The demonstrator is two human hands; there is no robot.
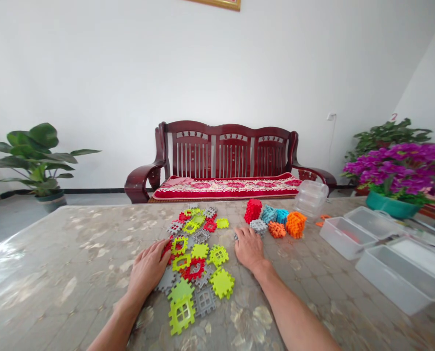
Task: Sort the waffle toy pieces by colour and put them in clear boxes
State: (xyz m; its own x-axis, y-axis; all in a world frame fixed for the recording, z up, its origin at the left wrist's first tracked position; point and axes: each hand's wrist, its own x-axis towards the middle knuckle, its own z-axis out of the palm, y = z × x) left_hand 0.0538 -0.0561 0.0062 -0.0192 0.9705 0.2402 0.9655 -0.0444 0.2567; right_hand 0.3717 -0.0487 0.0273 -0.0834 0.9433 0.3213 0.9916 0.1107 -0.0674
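Several flat interlocking plastic tiles (199, 258) in lime green, red and grey lie scattered across the middle of the table (56, 273). My left hand (149, 268) rests flat on the left edge of the pile, fingers on a red and a grey tile. My right hand (248, 247) lies palm down just right of the pile, fingertips beside a small grey block (258, 226). Behind it stand assembled cubes: a red cube (253, 210), a teal cube (274, 214) and orange cubes (292, 225). Neither hand grips anything.
Clear plastic bins (382, 248) sit at the right, and a stack of clear containers (311, 197) stands behind the cubes. A purple flower pot (400, 180) is at the far right. Beyond the table are a wooden bench (228, 163) and a leafy plant (38, 161).
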